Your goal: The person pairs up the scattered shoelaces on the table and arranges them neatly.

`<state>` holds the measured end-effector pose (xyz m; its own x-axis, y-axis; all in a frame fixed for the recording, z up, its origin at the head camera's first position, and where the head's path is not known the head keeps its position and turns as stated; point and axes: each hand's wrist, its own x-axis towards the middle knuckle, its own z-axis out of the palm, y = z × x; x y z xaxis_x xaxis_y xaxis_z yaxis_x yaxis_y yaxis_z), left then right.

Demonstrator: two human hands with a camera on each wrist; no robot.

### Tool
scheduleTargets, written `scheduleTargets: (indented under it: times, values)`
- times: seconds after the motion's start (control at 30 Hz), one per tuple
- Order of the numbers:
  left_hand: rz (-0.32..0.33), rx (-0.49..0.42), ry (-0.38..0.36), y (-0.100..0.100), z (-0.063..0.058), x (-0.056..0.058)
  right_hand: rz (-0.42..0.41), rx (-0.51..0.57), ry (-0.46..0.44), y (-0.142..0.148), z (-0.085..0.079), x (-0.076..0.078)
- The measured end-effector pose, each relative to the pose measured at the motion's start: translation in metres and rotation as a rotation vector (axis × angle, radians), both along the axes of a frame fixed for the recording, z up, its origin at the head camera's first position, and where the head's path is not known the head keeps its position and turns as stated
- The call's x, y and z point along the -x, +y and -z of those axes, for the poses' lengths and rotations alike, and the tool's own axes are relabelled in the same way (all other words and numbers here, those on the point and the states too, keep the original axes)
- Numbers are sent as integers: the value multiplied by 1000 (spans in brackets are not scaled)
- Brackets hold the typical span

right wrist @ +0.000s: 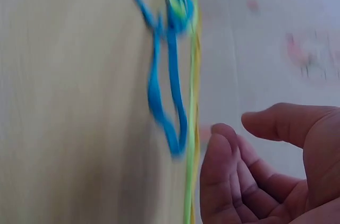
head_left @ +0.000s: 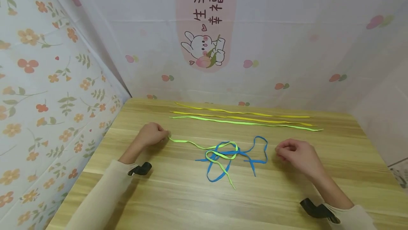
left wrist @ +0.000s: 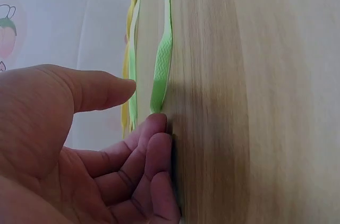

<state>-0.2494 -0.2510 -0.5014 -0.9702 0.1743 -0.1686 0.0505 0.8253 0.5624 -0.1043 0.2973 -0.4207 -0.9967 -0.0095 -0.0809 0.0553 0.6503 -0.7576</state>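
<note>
A neon green shoelace [head_left: 183,141] runs from my left hand into a loose tangle with a blue shoelace [head_left: 267,150] in the middle of the table. My left hand [head_left: 153,134] is at the green lace's left end. In the left wrist view, the fingertips [left wrist: 157,124] touch that end, and the thumb [left wrist: 109,90] stands apart from them. My right hand [head_left: 298,152] hovers right of the blue loop, holding nothing. The right wrist view shows its thumb [right wrist: 284,121] apart from loosely bent fingers [right wrist: 218,165].
Two yellow shoelaces [head_left: 229,111] and another green shoelace [head_left: 248,123] lie stretched side by side along the back of the wooden table [head_left: 191,205]. A printed white cloth [head_left: 287,45] hangs behind, and a flowered cloth [head_left: 47,91] hangs on the left.
</note>
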Motion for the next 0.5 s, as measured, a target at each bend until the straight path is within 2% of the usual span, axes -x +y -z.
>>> scheduleTargets:
  times: [0.23,0.27,0.47,0.5]
  values:
    - [20,39,-26,3,10,8,-175,12,-45,-56,7,-22]
    - [40,25,-7,8,3,2,-199,2,-44,-62,9,-25]
    - [37,33,-7,10,3,5,-364,-12,-10,-89,19,-33]
    - [31,44,-18,6,8,9,-383,-7,-8,-93,20,-33]
